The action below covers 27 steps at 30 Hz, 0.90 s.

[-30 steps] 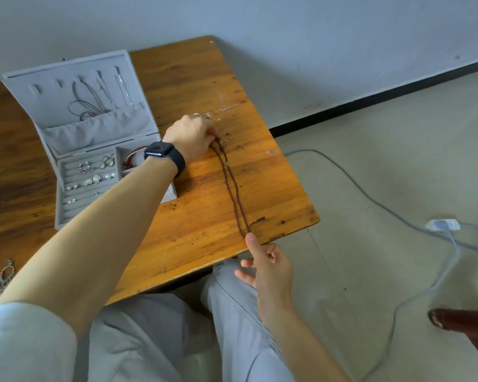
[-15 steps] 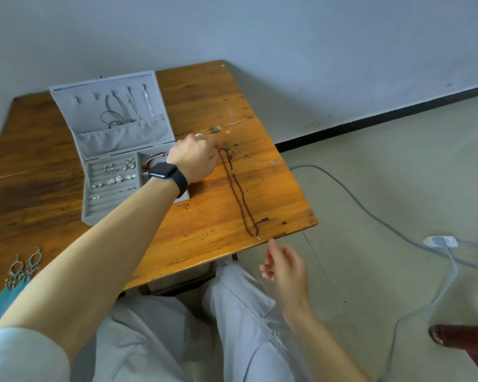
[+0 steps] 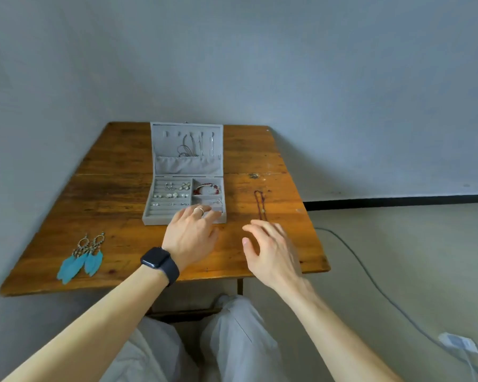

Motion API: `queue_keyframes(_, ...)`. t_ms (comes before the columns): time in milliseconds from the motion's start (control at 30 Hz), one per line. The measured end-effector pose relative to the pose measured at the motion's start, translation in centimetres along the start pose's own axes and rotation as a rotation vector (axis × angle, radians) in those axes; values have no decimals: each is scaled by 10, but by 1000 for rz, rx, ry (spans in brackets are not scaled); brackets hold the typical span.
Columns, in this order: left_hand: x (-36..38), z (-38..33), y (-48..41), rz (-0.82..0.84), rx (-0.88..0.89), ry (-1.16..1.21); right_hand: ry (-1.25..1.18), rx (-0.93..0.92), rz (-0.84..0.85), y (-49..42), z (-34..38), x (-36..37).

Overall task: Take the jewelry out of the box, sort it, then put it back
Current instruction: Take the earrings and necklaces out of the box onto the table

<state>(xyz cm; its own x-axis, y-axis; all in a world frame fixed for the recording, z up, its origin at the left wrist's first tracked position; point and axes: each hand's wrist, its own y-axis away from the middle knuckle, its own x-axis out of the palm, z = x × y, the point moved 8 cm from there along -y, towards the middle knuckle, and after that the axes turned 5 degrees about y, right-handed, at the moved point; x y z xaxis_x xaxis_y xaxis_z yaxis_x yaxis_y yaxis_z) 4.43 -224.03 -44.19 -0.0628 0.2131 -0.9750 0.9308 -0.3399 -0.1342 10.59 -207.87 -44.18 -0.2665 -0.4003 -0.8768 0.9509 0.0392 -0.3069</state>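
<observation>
A grey jewelry box (image 3: 149,213) stands open in the middle of the wooden table (image 3: 116,188). Necklaces (image 3: 189,146) hang in its lid, small rings and studs (image 3: 174,190) sit in the left slots, and a red bead bracelet (image 3: 207,188) lies in the upper right compartment. My left hand (image 3: 191,232), with a ring and a black watch, reaches with relaxed fingers over the box's front right compartment. My right hand (image 3: 271,249) hovers open and empty above the table. A dark red bead necklace (image 3: 260,201) lies stretched on the table just beyond it. Two blue feather earrings (image 3: 82,257) lie at the left front.
The table's far edge meets a grey wall. A grey cable (image 3: 370,282) and a white plug block (image 3: 457,341) lie on the floor to the right. My knees in light trousers (image 3: 232,340) are below the table's front edge.
The view has swung left to face the table squarely. My left hand left the necklace's top end and moved to the box. My right hand rose from below the table edge to above it.
</observation>
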Motion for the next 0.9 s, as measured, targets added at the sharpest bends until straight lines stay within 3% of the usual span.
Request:
queue_keyframes(367,-51,101,-2,-90,-204,46,95,-163,12,-103,57,21)
queue_keyframes(633,-75,174,-60,-149,-324,172,167,-238,-20,-193,83,43)
queue_keyframes(800,-80,210,-119,-179,-379,354,183,-142,-74,-259,89,59)
queue_keyframes(900,-69,221,-149,-183,-441,621,209,-70,-99,-287,90,69)
